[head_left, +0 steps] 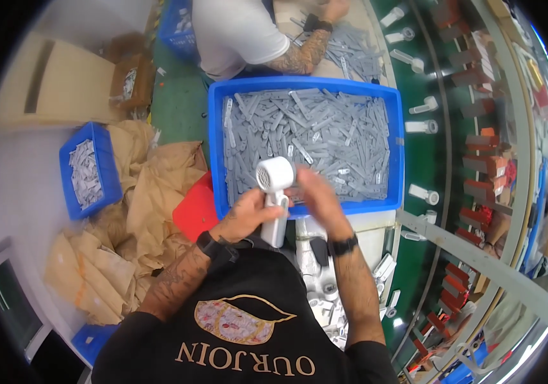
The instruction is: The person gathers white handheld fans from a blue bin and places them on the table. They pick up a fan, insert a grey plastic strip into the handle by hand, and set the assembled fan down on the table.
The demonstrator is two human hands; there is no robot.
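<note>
My left hand (246, 215) is closed around the handle of a white hair dryer (275, 176), which stands upright with its round grilled head at the top. Blurred by motion, my right hand (317, 195) is close beside the dryer on its right; its fingers are smeared, so its grip cannot be made out. Just beyond both hands sits a large blue bin (306, 83) filled with long grey plastic strips (325, 137).
On the right, a green conveyor belt (443, 160) carries several white dryers. More white dryer parts (328, 291) lie beside my right forearm. Another person (242, 32) works beyond the bin. Brown sacks (165, 182), a red container (197, 208) and a smaller blue bin (112, 169) stand left.
</note>
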